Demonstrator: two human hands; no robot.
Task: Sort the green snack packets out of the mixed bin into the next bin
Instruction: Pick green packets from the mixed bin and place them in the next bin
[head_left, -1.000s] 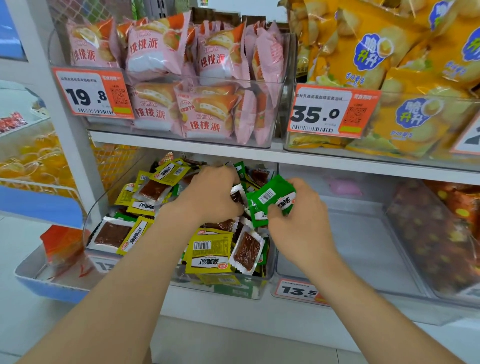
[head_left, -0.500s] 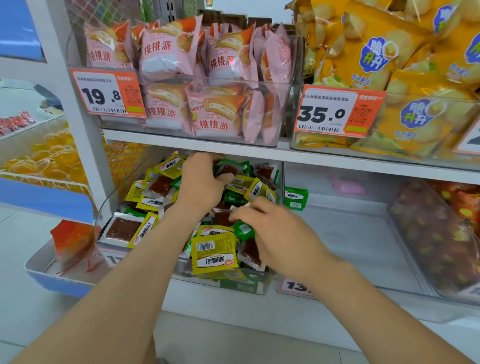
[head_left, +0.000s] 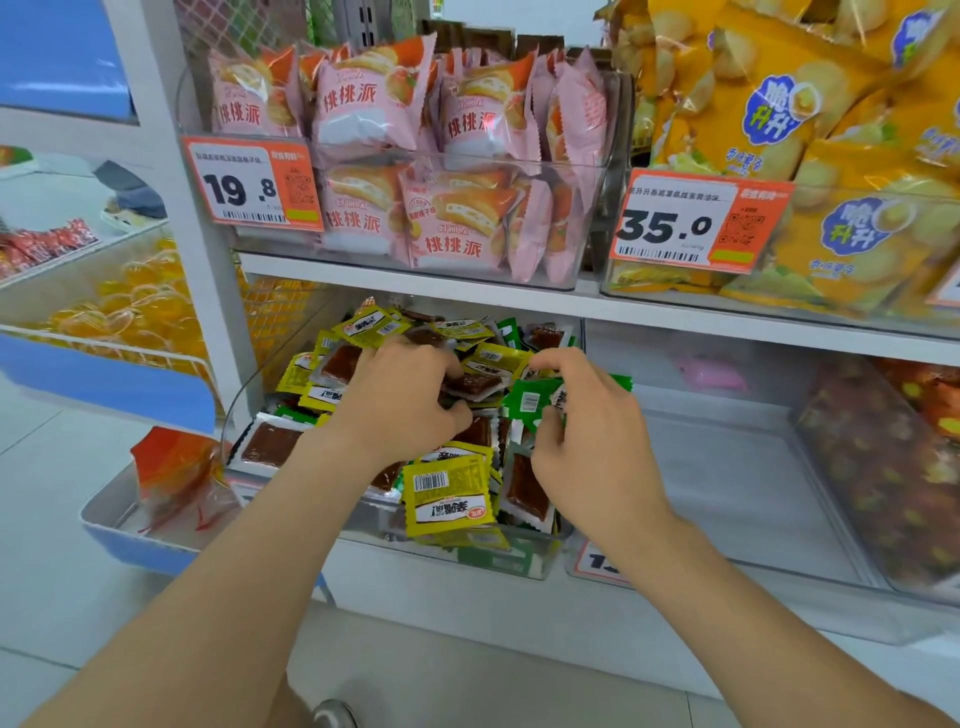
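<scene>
Front of pile: a yellow packet (head_left: 449, 493) lies barcode up at the near edge of the mixed bin (head_left: 519, 564), overhanging its clear front wall.
Mixed bin: on the lower shelf, heaped with yellow, green and clear-windowed brown packets; both your hands are in it.
Right hand: your right hand (head_left: 587, 415) is over the right side of the heap, fingers curled round a green packet (head_left: 527, 402), which sticks out to the left of your fingertips.
Green packet: above the pile, close to the wall shared with the next bin (head_left: 727, 493). A second green edge shows behind your knuckles; you cannot tell whether it is in your grasp or lying in that bin.
Left hand: your left hand (head_left: 400, 400) is sunk into the middle of the heap, fingers bent, thumb just under a brown packet (head_left: 472, 384). Whether you actually grip it cannot be told.
Next bin: directly right of the mixed one, with a blurred pink item (head_left: 711, 374) at its back.
Upper shelf: pink pastry packs (head_left: 374, 104) behind a 19.8 price tag (head_left: 252, 187); to their right, yellow snack bags (head_left: 779, 114) behind a 35.0 price tag (head_left: 696, 223).
</scene>
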